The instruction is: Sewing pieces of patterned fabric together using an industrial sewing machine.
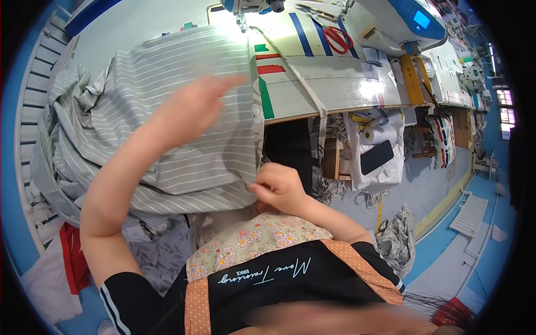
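A large piece of grey fabric (184,162) with white stripes covers the left part of the sewing table and drapes over its front edge toward me. Its straight right edge runs up to the presser foot of the sewing machine (242,23). Over the upper right of this fabric hovers my left hand (195,106), blurred by motion, its index finger stretched toward that edge and nothing seen in its grasp. Close to my body, my right hand (277,187) pinches the lower right corner of the fabric between thumb and fingers.
Right of the needle lie a narrow pale strip (298,78), red scissors (338,40) and tweezers. Below the tabletop, a white cloth-lined drawer holds a thread cone (379,134) and a black phone (377,157). A white slatted rack (32,111) stands left. Crumpled fabric (396,240) sits lower right.
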Demonstrator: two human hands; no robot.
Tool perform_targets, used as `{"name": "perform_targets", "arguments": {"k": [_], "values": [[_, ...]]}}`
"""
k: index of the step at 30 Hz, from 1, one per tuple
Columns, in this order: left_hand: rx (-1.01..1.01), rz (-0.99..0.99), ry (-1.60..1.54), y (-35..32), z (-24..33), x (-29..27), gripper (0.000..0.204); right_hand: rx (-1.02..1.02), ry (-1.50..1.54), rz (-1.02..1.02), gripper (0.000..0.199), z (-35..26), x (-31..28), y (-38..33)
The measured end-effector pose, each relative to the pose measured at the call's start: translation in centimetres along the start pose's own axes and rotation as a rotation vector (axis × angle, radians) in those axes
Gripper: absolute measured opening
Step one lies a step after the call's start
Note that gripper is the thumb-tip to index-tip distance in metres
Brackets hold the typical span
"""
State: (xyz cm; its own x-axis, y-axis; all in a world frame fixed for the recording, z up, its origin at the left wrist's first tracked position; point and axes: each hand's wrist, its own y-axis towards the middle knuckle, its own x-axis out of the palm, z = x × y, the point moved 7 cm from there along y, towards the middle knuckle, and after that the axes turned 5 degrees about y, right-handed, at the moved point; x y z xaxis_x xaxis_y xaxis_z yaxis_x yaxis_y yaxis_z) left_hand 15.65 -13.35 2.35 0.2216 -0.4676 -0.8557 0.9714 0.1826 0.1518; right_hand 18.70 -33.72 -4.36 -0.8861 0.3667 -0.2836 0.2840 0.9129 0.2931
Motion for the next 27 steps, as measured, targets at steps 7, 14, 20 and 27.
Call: {"name": "perform_targets", "arguments": {"k": [7,14,20,27], "values": [[-0.156,-0.151,0.077,4.4,-0.1,3.1,0.027,0.003,0.042,-0.049,0.014,-0.3,0.6,0.2],[-0.436,-0.103,-0.188,4.5,-3.8,3.4,0.019,0.12,0.12,-0.036,0.012,2.0,-0.8,-1.9],[-0.315,0.03,-0.211,5.5,-4.0,1.6,0.017,0.237,0.233,-0.071,0.012,2.7,-1.6,-2.1],[-0.223,0.024,-0.02,6.6,-4.5,2.2,0.027,0.214,-0.052,-0.337,0.01,2.3,-3.3,1.5]]}}
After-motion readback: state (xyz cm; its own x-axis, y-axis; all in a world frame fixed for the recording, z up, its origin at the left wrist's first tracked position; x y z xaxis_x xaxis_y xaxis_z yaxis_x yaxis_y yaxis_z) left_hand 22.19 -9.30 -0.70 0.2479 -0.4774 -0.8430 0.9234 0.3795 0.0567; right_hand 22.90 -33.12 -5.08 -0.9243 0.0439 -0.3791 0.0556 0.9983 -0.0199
